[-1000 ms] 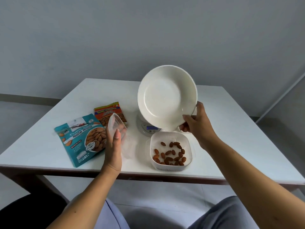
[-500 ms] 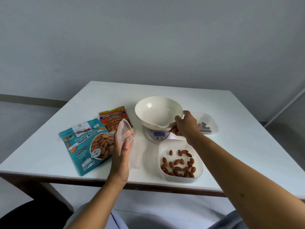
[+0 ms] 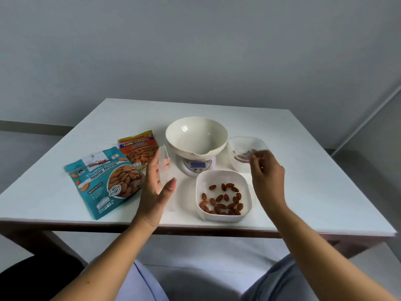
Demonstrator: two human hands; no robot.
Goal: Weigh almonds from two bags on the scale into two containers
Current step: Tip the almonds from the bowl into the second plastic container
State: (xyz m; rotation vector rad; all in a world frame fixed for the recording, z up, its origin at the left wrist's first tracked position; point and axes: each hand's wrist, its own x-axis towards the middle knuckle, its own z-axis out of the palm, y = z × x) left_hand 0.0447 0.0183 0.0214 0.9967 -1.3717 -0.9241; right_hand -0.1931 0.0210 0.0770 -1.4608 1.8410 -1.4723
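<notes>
A cream bowl [image 3: 196, 135] sits upright and empty on the small digital scale [image 3: 198, 166]. In front of it a white square container [image 3: 223, 197] holds several almonds. A second clear container [image 3: 246, 146] with a few almonds stands at the right of the scale. My left hand [image 3: 155, 187] holds a clear lid [image 3: 163, 170] on edge between thumb and fingers. My right hand [image 3: 268, 172] hovers blurred between the two containers, fingers loosely curled, holding nothing. A teal almond bag [image 3: 104, 181] and an orange almond bag [image 3: 140, 149] lie flat at the left.
The white table [image 3: 303, 192] has its front edge just below the near container. A grey wall stands behind. My knees show under the table's front edge.
My right hand set the tilted bowl back upright on the scale, let go of it, and moved right and toward me. The left hand kept the lid and shifted slightly.
</notes>
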